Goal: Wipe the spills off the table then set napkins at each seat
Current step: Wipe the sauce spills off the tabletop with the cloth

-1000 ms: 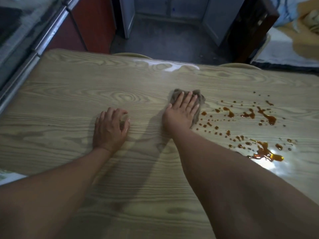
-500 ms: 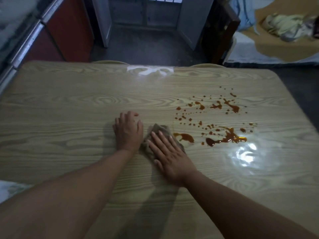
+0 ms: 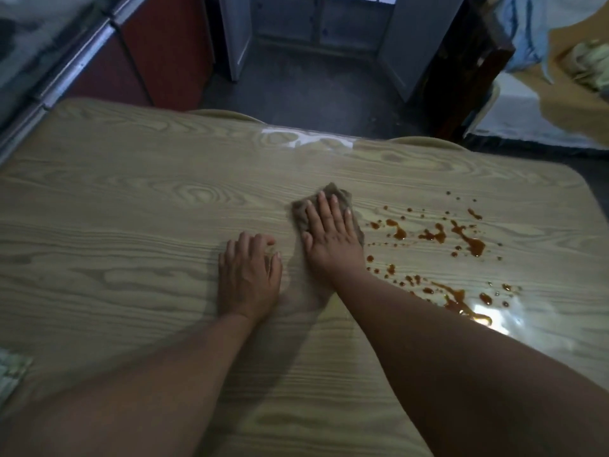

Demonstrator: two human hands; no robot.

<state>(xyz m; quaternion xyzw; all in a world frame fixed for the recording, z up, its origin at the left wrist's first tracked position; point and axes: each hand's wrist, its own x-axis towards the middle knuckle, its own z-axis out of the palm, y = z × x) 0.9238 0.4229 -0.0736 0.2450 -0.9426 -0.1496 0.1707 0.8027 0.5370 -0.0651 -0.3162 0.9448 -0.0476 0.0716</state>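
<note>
A light wood-grain table (image 3: 131,232) fills the view. My right hand (image 3: 329,232) lies flat with straight fingers on a brownish-grey cloth (image 3: 336,194), pressing it to the tabletop just left of the spill. Brown-orange liquid spills (image 3: 468,240) lie in drops and streaks across the right part of the table, with a larger puddle (image 3: 461,301) nearer me beside my right forearm. My left hand (image 3: 248,275) rests palm down on the bare wood, just left of the right hand, holding nothing.
Two chair backs (image 3: 227,114) (image 3: 425,143) show at the table's far edge. A red cabinet with a metal rail (image 3: 108,61) stands at the far left. A dark wooden frame (image 3: 461,70) and a bed with cloth (image 3: 560,77) are at the far right. A patterned cloth corner (image 3: 11,374) lies at the near left.
My right hand has pushed the cloth away from me, from beside the near puddle toward the far side of the table. My left hand stays flat on the wood.
</note>
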